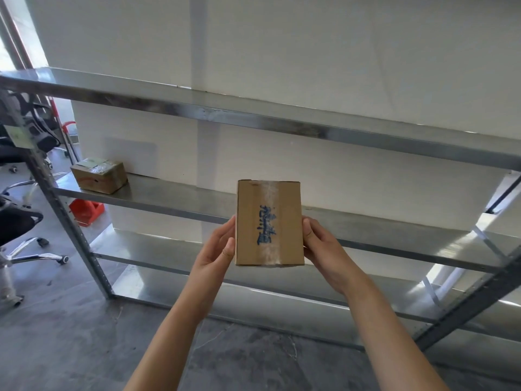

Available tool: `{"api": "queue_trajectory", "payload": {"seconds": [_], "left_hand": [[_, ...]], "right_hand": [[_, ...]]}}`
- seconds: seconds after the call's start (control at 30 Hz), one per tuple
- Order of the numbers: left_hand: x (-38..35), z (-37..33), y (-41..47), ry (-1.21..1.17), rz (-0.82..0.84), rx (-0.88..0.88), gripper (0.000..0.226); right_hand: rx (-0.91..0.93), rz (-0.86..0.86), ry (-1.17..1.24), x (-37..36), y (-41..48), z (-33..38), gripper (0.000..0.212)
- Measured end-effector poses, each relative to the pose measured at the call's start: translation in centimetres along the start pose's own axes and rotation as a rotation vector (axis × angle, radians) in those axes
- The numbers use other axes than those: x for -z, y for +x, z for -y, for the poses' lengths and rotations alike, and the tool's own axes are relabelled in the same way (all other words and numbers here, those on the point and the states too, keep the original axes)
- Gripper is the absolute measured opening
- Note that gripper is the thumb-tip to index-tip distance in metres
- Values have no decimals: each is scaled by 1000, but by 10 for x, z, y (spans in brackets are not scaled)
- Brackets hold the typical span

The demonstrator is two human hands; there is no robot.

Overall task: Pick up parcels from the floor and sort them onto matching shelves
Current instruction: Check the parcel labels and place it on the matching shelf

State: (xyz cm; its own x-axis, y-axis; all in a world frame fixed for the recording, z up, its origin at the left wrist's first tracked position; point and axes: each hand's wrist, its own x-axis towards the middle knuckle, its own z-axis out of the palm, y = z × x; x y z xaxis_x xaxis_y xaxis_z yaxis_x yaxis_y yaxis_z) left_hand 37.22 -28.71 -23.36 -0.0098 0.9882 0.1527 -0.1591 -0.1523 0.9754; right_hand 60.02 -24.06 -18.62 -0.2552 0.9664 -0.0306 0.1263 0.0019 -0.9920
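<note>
While both arms reach forward from the bottom of the view, the left hand (pixel 218 249) and the right hand (pixel 321 245) hold a small cardboard parcel (pixel 269 222) between them, above the floor and in front of the metal shelving (pixel 253 117). Each hand presses on one side of the box, thumb on the front edge and the other fingers behind it (those fingers are hidden, so I cannot tell how far they wrap). The parcel stands upright, with clear tape down its face and blue writing under the tape, which I cannot read.

As a judgement, the picking up of this parcel is done and the placing is left. It hangs at the height of the middle shelf (pixel 174 200), not yet over its surface. One other parcel (pixel 99 174) already lies on that shelf, far to the left, well apart from the held one, so at least one box seems sorted. No more parcels show on the grey floor (pixel 70 334).

Nothing stands between the held box and the shelf boards; the space straight ahead is free. Further left, behind the shelf post, are office chairs (pixel 25 218) and a red crate (pixel 86 211), both out of the way. A white wall (pixel 310 52) closes the back.
</note>
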Motion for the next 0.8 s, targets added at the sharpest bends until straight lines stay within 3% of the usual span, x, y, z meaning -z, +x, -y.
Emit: {"api": "queue_trajectory", "payload": {"seconds": [0.07, 0.23, 0.43, 0.5, 0.63, 0.8], "left_hand": [[-3, 1, 2, -61, -18, 25, 40], [-8, -3, 3, -119, -105, 68, 30], [-5, -6, 5, -108, -112, 58, 24], [-6, -6, 5, -108, -83, 46, 22], [-11, -5, 4, -70, -28, 4, 37], [-12, -3, 5, -27, -9, 7, 46]], "right_hand": [[-4, -13, -8, -2, 0, -1, 81], [52, 36, -39, -4, -4, -6, 60], [74, 74, -15, 0, -7, -11, 66], [62, 52, 11, -1, -7, -10, 58], [-12, -22, 124, -8, -6, -6, 30], [9, -14, 123, -3, -5, -2, 32]]}}
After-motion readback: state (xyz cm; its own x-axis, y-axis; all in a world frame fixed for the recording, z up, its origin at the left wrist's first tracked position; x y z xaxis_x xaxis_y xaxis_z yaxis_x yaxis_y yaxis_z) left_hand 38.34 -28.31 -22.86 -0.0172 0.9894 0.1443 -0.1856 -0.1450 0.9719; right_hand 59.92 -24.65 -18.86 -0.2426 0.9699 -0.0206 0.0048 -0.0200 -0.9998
